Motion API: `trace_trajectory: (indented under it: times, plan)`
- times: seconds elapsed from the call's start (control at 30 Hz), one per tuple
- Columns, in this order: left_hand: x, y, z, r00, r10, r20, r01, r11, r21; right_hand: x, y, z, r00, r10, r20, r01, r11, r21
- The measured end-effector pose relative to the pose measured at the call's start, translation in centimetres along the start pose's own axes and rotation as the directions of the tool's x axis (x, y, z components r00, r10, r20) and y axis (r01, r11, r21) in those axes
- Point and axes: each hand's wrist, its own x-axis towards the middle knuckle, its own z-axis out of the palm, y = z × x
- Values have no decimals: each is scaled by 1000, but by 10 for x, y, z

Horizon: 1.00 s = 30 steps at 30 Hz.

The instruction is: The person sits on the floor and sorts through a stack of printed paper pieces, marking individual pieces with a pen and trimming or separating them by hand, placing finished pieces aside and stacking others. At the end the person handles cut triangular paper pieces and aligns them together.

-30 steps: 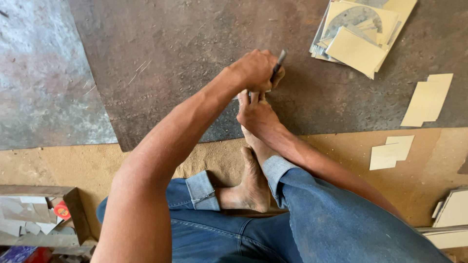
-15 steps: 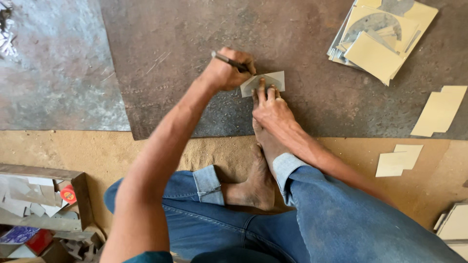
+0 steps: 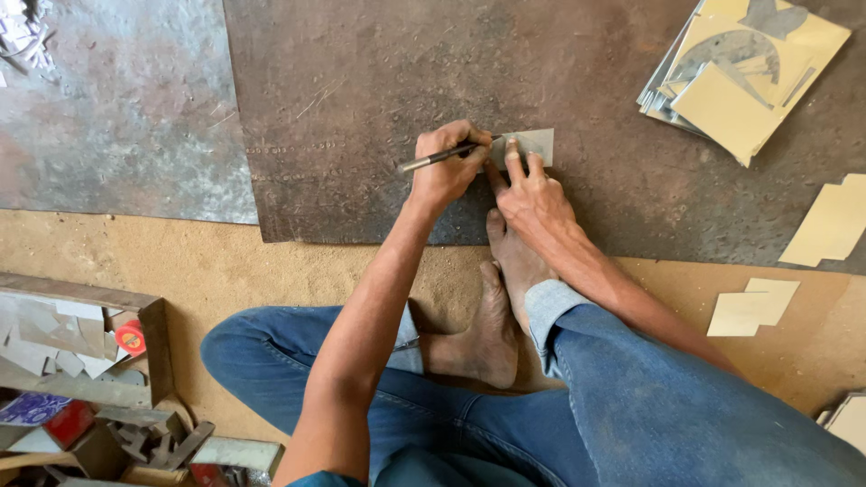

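My left hand (image 3: pixel 446 167) grips a thin metal scriber (image 3: pixel 433 159), held nearly flat with its tip at the left edge of a small grey metal piece (image 3: pixel 534 142). My right hand (image 3: pixel 532 200) presses that piece down with its fingertips on the large brown metal sheet (image 3: pixel 379 99). The two hands touch each other beside the piece. My bare foot (image 3: pixel 510 261) rests on the sheet's near edge just below the right hand, and my legs in blue jeans (image 3: pixel 631 406) are folded beneath.
A stack of yellowish cut sheets (image 3: pixel 740 77) lies at the top right. Loose yellowish pieces (image 3: pixel 834 221) (image 3: pixel 753 307) lie to the right. A duller grey sheet (image 3: pixel 117 108) lies left. A wooden box of scraps (image 3: pixel 81 347) stands at the lower left on sandy floor.
My left hand lowered the scriber from above the piece to its left edge. My right hand stayed pressing the piece. The view shifted slightly to the right.
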Motion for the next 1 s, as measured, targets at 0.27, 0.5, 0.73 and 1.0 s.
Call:
trace_trajectory:
  times: [0.27, 0.5, 0.73, 1.0]
  plan:
    - [-20, -10, -2, 993, 101, -63, -92, 987, 131, 3, -3, -11, 993, 38, 107, -44, 998, 50]
    - [-84, -16, 21, 897, 218, -384, -175, 974, 143, 2, -7, -7, 994, 48, 102, -49, 999, 11]
    - [-106, 8, 24, 931, 60, -361, -66, 998, -5, 3, -1, -21, 998, 24, 61, -29, 996, 80]
    - [-176, 1, -65, 885, -460, 68, 245, 586, 773, -75, 16, -24, 903, 377, -206, -215, 812, 542]
